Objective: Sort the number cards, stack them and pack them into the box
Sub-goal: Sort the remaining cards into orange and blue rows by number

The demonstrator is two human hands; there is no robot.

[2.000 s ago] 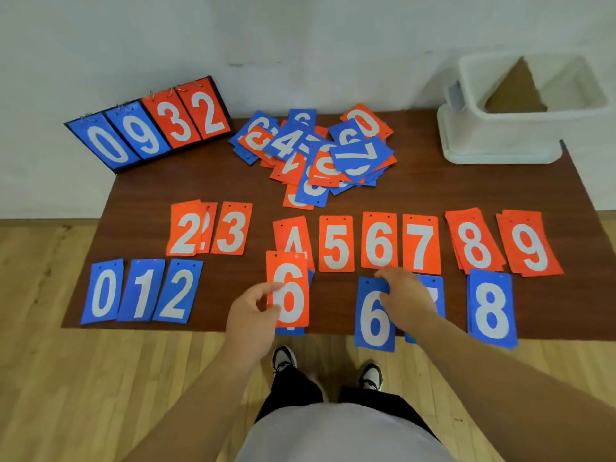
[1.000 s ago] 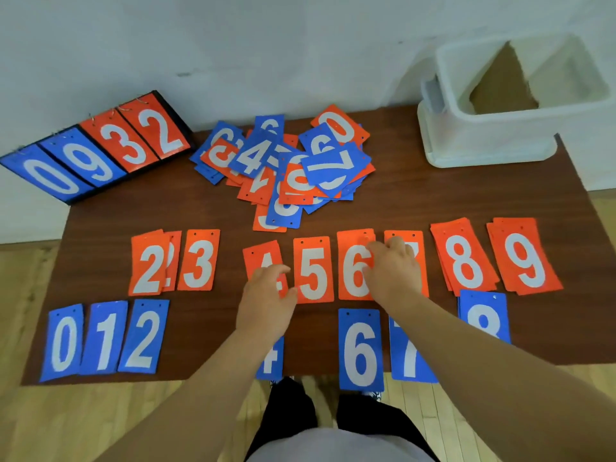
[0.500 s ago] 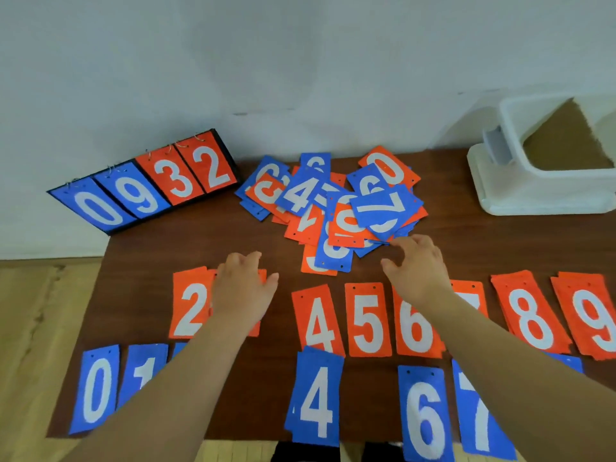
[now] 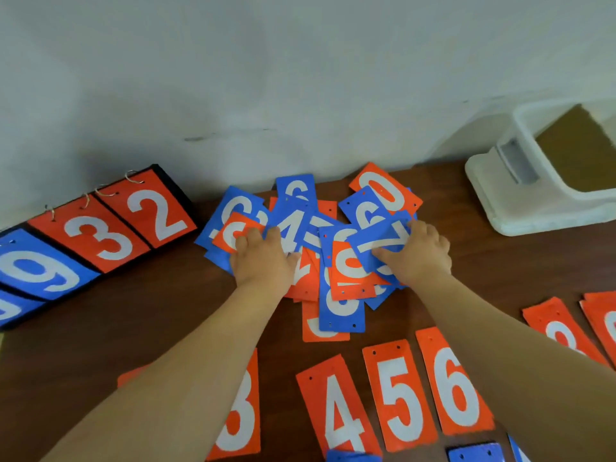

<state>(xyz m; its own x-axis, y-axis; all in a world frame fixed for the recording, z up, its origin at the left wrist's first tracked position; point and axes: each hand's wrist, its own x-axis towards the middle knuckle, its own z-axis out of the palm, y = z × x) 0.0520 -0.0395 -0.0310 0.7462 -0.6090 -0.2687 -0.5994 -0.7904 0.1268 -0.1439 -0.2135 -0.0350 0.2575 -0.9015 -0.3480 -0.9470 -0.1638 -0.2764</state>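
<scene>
A loose pile of number cards (image 4: 333, 261), blue and orange mixed and overlapping at all angles, is seen at the back of the brown desk (image 4: 140, 315), close to the wall (image 4: 300, 78). The left hand (image 4: 263, 261) is laid flat on the left part of the pile, with its fingers (image 4: 253, 236) stretched out and relaxed; their tips are rested on an orange card (image 4: 230, 231) and on a blue 4 card (image 4: 293, 225), and nothing is gripped. The right hand (image 4: 420, 258) is placed on the right part of the pile, where a blue 7 card (image 4: 383, 240) is held: the thumb is laid across its face and the fingers (image 4: 430, 233) are curled at its right edge. An orange 0 card (image 4: 388, 190) is seen at the far side of the pile. Nearer the person, a sorted row of orange cards is laid face up: a 3 (image 4: 243, 418) partly hidden by the left forearm, a 4 (image 4: 340, 415), a 5 (image 4: 398, 391) and a 6 (image 4: 455, 391), with an 8 (image 4: 560, 335) further right. The white box (image 4: 520, 208) is stood at the back right corner of the desk, well apart from the pile. A scoreboard stand (image 4: 110, 235) showing 9, 3 and 2 is leaned at the back left.
</scene>
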